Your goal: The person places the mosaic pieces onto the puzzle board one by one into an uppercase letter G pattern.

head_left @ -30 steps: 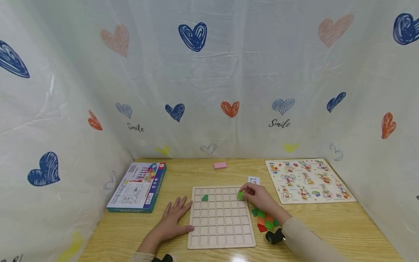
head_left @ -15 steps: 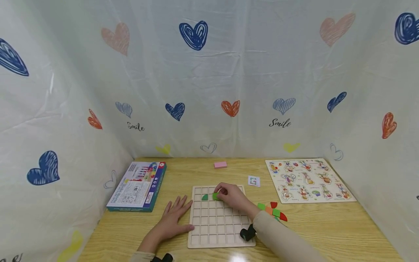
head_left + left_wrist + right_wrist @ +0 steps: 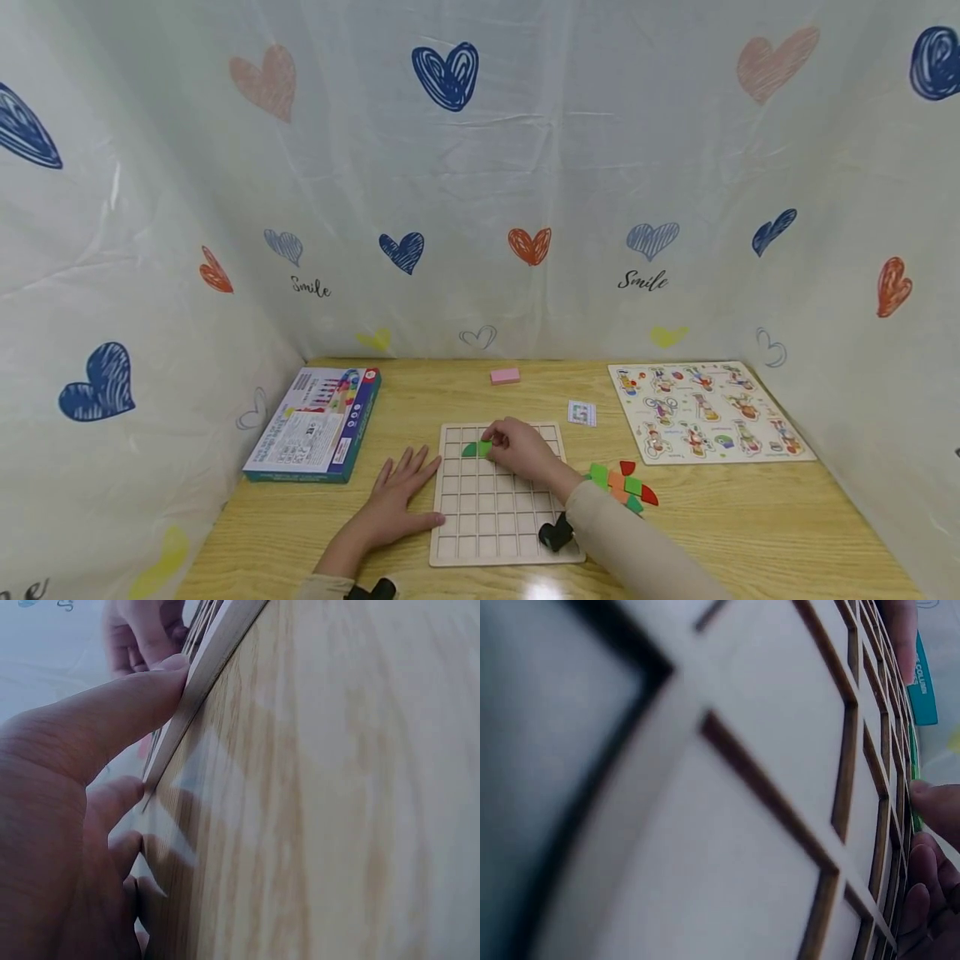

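A pale wooden grid board (image 3: 497, 525) lies on the table with a dark green quarter-circle piece (image 3: 469, 450) in its second row. My right hand (image 3: 523, 454) pinches a light green square tile (image 3: 483, 450) right beside that piece, at the neighbouring cell. In the right wrist view the thumb (image 3: 939, 806) lies at the tile's edge, low over the grid. Fingers spread, my left hand (image 3: 399, 504) rests on the table at the board's left side. Its thumb (image 3: 112, 712) touches the board's side edge in the left wrist view.
Several green, orange and red pieces (image 3: 617, 481) lie right of the board, partly behind the right sleeve. A small printed card (image 3: 582, 413) and a pink block (image 3: 505, 377) lie beyond it. A picture puzzle board (image 3: 708, 412) is at right, a flat box (image 3: 313, 425) at left.
My right hand has carried the green square tile leftward across the board, from the right column to beside the quarter-circle piece. The left hand has stayed in place.
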Tool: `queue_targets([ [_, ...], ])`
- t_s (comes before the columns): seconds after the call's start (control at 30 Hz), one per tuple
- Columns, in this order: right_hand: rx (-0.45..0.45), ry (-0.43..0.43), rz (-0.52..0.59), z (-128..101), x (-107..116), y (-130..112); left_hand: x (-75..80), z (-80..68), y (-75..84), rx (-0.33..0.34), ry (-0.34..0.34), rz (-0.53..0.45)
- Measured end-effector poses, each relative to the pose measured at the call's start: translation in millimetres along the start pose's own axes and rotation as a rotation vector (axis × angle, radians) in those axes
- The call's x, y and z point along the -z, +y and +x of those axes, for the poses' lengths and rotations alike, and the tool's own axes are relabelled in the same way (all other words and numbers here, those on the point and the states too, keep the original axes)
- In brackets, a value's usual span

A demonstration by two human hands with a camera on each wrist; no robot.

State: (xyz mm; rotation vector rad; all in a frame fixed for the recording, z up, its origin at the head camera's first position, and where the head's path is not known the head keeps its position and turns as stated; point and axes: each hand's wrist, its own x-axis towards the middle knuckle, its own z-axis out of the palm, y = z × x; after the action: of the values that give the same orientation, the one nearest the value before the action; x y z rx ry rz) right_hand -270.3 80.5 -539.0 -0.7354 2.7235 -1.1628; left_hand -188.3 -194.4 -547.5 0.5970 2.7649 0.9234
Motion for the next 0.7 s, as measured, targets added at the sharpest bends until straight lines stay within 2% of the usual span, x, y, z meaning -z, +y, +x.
queue_targets([
  [0.2,-0.014,-0.038,-0.029,-3,1,-1,-0.1,1.2,-0.3,-0.001,-0.004,0.009],
  [0.4,0.017,-0.055,0.043,-10,9,3,0.2,0.9,0.3,0.004,-0.010,0.006],
  [0.57,0.007,-0.053,0.098,-20,23,10,1.2,-0.2,1.1,0.008,-0.015,-0.006],
  [0.7,-0.016,-0.030,0.103,-36,39,24,0.6,0.5,0.4,0.008,-0.021,-0.008],
])
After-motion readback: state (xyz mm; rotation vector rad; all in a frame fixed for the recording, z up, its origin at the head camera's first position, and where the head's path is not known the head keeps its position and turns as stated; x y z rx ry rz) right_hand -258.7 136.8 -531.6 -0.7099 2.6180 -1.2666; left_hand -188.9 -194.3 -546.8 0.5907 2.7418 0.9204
